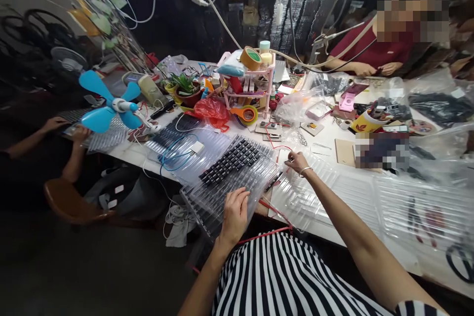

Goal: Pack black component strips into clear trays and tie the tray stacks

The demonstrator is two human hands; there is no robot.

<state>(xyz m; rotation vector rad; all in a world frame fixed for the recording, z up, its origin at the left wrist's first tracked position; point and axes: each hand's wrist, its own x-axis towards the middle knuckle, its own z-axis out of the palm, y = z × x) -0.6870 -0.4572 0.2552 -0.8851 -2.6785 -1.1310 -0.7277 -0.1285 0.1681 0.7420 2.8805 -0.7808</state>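
My left hand (pixel 236 210) lies over the near edge of a ribbed clear plastic tray (pixel 255 177), its fingers bent together and gripping that edge. Rows of small black pieces with light marks (pixel 231 160) fill the tray's upper left part. More trays with dark contents lie beneath, overhanging the table's front edge. My right hand (pixel 297 162) is closed in a pinch beside the tray's right side. A small dark thing shows at its fingertips, too small to name. Under that hand lies another clear ribbed tray (pixel 314 190). A thin black strip (pixel 274 181) lies between the two hands.
A pink rack (pixel 271 86) holds tape and jars. Blue fan blades (pixel 97 119) stand at left, near another person's hands. A white adapter with blue cable (pixel 197 147) lies on trays. At right are a yellow cup (pixel 366 121) and scissors (pixel 459 261); another person sits opposite.
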